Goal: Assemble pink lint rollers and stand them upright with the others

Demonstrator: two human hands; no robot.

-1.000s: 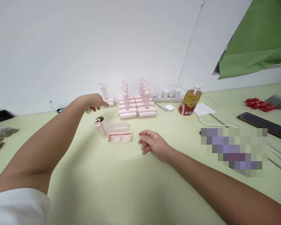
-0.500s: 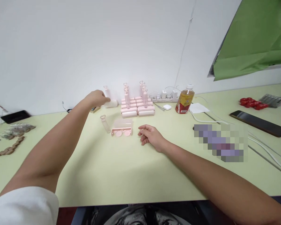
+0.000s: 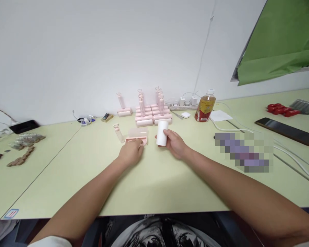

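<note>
My right hand (image 3: 175, 143) is closed around a white roll (image 3: 162, 133), held upright above the table. My left hand (image 3: 132, 151) reaches over the open pink case (image 3: 128, 139), its fingertips at small parts inside; whether it pinches one is hidden. Behind the case lies its clear lid (image 3: 139, 132). A clear pink tube with a heart-shaped top (image 3: 119, 133) leans left of the case. Farther back stand rows of pink cases with white rolls (image 3: 144, 121), with similar tubes upright on them, and a single pink case (image 3: 124, 112) to their left.
A drink bottle (image 3: 205, 106), a power strip (image 3: 182, 107) and a white paper (image 3: 220, 115) are at the back right. A phone (image 3: 285, 130), cables and red parts (image 3: 282, 110) lie farther right. At the left are another phone (image 3: 24, 126) and brown pieces (image 3: 21, 157).
My left hand has come from the back left to the pink case. My right hand, empty before, now holds the white roll. The view has shifted slightly.
</note>
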